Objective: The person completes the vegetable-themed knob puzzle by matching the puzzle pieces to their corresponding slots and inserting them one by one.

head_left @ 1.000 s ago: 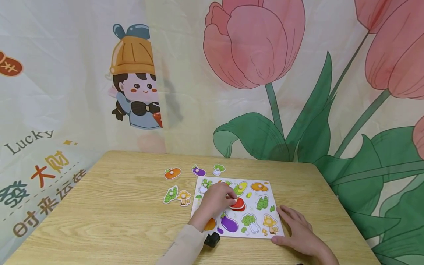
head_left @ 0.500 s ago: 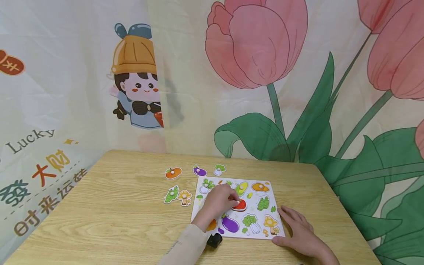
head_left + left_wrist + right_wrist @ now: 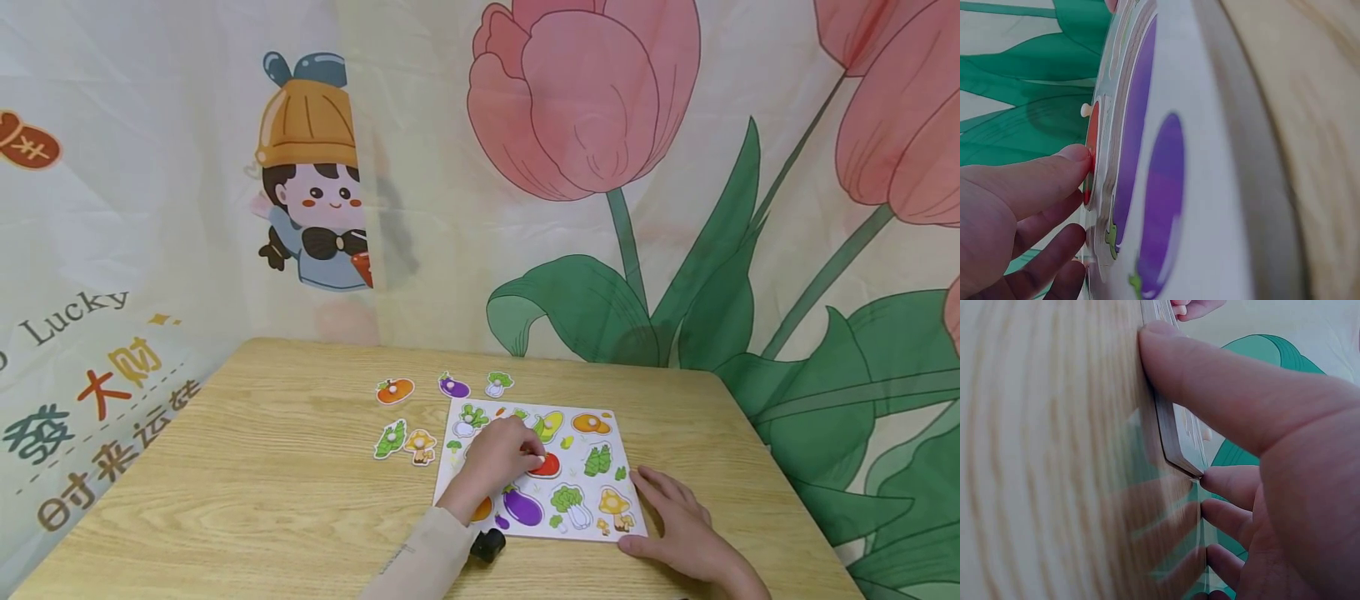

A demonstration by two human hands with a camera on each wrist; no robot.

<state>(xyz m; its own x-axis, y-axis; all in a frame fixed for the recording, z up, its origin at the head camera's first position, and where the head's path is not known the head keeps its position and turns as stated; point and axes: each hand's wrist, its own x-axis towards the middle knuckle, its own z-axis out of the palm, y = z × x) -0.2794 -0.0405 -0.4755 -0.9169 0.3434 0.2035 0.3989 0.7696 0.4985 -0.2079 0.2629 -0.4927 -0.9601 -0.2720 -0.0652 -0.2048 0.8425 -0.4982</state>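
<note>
A red tomato puzzle piece (image 3: 550, 467) with a small white knob lies in the middle of a white vegetable puzzle board (image 3: 573, 465). My left hand (image 3: 495, 458) reaches over the board from the left. In the left wrist view its thumb touches the face of the tomato piece (image 3: 1091, 169), the other fingers lie close to the board, and the knob (image 3: 1086, 110) stands free of them. My right hand (image 3: 678, 533) rests at the board's near right corner. In the right wrist view its thumb touches one edge and its index fingertip is right at the corner.
Loose knobbed pieces lie beyond and left of the board: a pumpkin (image 3: 395, 391), an eggplant (image 3: 454, 385), a bok choy (image 3: 498, 384), a pea pod (image 3: 390, 438) and a mushroom (image 3: 421, 447). A corn piece (image 3: 550, 426) is on the board. A printed curtain (image 3: 420, 125) hangs behind the table.
The tomato piece has shifted slightly right and now lies flatter over its red picture. My left hand has followed it a little. The right hand stays at the corner.
</note>
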